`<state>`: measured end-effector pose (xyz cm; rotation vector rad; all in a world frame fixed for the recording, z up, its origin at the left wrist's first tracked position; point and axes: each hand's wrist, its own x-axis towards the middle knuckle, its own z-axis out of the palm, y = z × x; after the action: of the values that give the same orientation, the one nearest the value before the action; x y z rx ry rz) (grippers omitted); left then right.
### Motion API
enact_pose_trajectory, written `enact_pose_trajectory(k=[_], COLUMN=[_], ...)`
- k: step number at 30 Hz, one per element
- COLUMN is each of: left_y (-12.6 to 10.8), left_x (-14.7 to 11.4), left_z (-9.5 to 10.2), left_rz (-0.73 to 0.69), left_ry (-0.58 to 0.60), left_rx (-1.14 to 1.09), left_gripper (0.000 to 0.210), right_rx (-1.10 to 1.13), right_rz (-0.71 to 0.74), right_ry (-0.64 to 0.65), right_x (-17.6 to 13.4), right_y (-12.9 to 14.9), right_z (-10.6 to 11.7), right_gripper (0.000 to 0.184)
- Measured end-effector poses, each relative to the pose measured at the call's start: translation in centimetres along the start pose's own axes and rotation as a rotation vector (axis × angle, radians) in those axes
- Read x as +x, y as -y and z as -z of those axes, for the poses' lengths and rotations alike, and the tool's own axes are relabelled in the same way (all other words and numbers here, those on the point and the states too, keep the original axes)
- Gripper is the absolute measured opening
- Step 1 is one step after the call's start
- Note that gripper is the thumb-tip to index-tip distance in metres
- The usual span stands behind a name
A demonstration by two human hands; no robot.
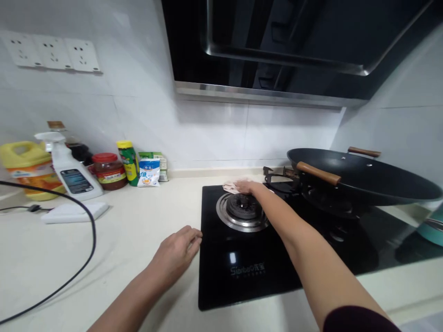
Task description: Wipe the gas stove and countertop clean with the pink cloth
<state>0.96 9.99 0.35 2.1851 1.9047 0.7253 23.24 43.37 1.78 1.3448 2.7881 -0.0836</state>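
My right hand [246,186] reaches across the black glass hob [226,281] and presses down on a pale, pinkish cloth [230,186] behind the left burner [243,207]. Part of the cloth is hidden under the fingers. A round steel ring [223,216] surrounds that burner, which has no pan support on it. At the hob's left edge, my left hand [180,246] rests with loosely bent fingers, their tips touching the glass edge, and nothing shows in it.
A large black wok [367,180] with wooden handles sits on the right burner. A black pan support [277,177] lies behind the right forearm. Cleaner bottles, jars and packets [149,173] line the wall. A black cable [93,230] loops at left. The range hood [270,87] hangs overhead.
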Motion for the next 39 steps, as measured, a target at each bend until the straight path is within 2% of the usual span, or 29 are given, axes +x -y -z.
enact_pose_trajectory(k=[2, 5, 8, 13, 16, 19, 24, 28, 32, 33, 36, 39], left_y=[0.2, 0.5, 0.7, 1.0, 1.3, 1.7, 2.2, 2.2, 2.1, 2.1, 2.2, 2.2], left_x=[0.0, 0.1, 0.2, 0.5, 0.5, 0.4, 0.2, 0.1, 0.2, 0.2, 0.3, 0.3], left_z=[0.0, 0.2, 0.4, 1.0, 1.2, 1.3, 1.2, 1.3, 1.3, 1.3, 1.3, 1.3], left_rz=[0.024, 0.057, 0.088, 0.141, 0.166, 0.168, 0.142, 0.124, 0.123, 0.118, 0.105, 0.100], left_ry=[-0.059, -0.138, -0.188, -0.274, -0.291, -0.309, -0.315, -0.287, -0.268, -0.263, -0.244, -0.230], left_rx=[0.015, 0.015, 0.002, -0.008, -0.003, -0.008, -0.037, -0.051, -0.057, -0.056, -0.048, -0.043], left_gripper=[0.036, 0.038, 0.039, 0.042, 0.045, 0.045, 0.043, 0.041, 0.038, 0.038, 0.038, 0.040], right_rx=[0.009, 0.016, 0.028, 0.072, 0.091, 0.149, 0.382, 0.572, 0.509, 0.439, 0.145, 0.002], right_rz=[0.037, 0.081, 0.153, 0.368, 0.484, 0.600, 0.678, 0.533, 0.354, 0.297, 0.046, -0.249], right_ry=[0.020, 0.039, 0.037, 0.018, 0.008, -0.005, -0.020, -0.187, -0.340, -0.359, -0.382, -0.214], right_x=[1.3, 1.2, -0.6, -4.8, -8.8, -14.6, -25.4, -30.8, -32.3, -32.1, -30.5, -27.9], right_y=[2.2, 5.4, 8.4, 14.0, 16.9, 18.3, 16.7, 13.1, 9.9, 9.5, 8.7, 7.2], right_z=[0.0, 0.2, 0.6, 0.2, -0.9, -1.8, -2.3, -3.2, -4.1, -4.1, -3.8, -3.0], right_gripper=[0.047, 0.052, 0.051, 0.049, 0.049, 0.052, 0.045, 0.029, 0.012, 0.014, 0.048, 0.063])
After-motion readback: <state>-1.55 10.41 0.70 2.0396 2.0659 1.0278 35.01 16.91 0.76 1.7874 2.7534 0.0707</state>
